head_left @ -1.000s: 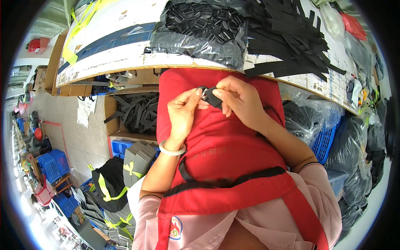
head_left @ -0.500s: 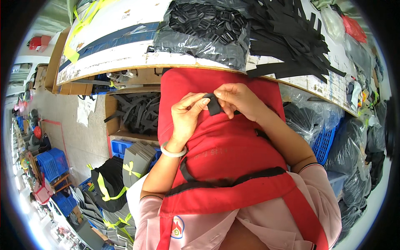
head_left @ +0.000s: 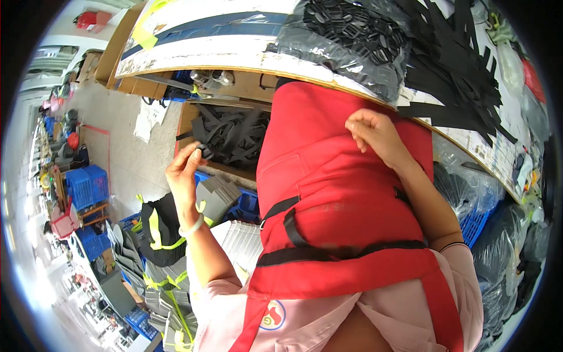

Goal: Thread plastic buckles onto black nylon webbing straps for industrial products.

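Observation:
My left hand (head_left: pixel 185 170) is raised at the left, beside the near edge of an open cardboard box (head_left: pixel 226 169). Its thumb and fingertips pinch a small folded piece of black webbing (head_left: pixel 204 151); whether a buckle is attached, I cannot make out. Inside the box lie many black webbing pieces (head_left: pixel 234 136). Over the red apron (head_left: pixel 346 176) on my lap hovers my right hand (head_left: pixel 378 135), its fingers loosely bent and slightly apart, with nothing visible in them.
Ahead stands a white-topped table (head_left: pixel 246 50) bearing a plastic bag of black buckles (head_left: pixel 358 35) and a pile of black straps (head_left: pixel 454 76). Grey stacks tied with yellow ribbon (head_left: pixel 155 229) stand at my left. Plastic-wrapped bundles (head_left: pixel 498 240) and a blue crate (head_left: pixel 469 226) are at my right.
Both hands were together over my lap at the black webbing piece. My left hand has carried it left beside the box; my right hand has let go and come away.

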`<state>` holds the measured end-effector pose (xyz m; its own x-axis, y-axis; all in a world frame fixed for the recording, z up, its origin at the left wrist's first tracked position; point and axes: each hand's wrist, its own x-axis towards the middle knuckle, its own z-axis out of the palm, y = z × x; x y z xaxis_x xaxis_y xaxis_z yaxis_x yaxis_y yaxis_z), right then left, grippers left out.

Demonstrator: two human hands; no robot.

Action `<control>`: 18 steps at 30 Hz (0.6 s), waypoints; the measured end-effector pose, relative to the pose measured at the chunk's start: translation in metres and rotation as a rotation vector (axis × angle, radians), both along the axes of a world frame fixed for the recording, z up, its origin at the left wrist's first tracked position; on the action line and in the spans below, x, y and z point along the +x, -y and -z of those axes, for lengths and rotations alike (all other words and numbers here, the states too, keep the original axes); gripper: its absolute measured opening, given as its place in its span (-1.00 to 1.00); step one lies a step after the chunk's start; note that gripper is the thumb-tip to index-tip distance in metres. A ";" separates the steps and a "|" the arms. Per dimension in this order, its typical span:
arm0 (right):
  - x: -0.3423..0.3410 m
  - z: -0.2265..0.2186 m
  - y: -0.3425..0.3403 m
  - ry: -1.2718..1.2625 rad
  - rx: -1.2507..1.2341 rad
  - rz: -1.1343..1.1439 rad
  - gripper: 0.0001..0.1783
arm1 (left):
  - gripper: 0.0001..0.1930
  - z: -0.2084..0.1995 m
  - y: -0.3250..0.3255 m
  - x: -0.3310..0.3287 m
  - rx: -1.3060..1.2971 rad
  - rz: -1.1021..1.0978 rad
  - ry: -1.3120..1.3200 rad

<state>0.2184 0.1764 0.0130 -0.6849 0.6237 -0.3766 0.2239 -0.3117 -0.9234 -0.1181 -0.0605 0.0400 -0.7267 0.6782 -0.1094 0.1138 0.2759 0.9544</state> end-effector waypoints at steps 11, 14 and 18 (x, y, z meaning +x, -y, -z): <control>0.005 0.023 0.008 0.051 0.019 -0.100 -0.86 | -0.69 0.040 -0.141 0.066 0.171 0.273 0.008; 0.013 0.042 0.016 -0.009 0.022 -0.129 -0.88 | -0.70 -0.010 -0.214 0.107 0.226 0.462 -0.379; 0.007 0.037 0.018 0.007 0.035 -0.154 -0.90 | -0.49 -0.019 -0.294 0.121 0.076 0.571 -0.779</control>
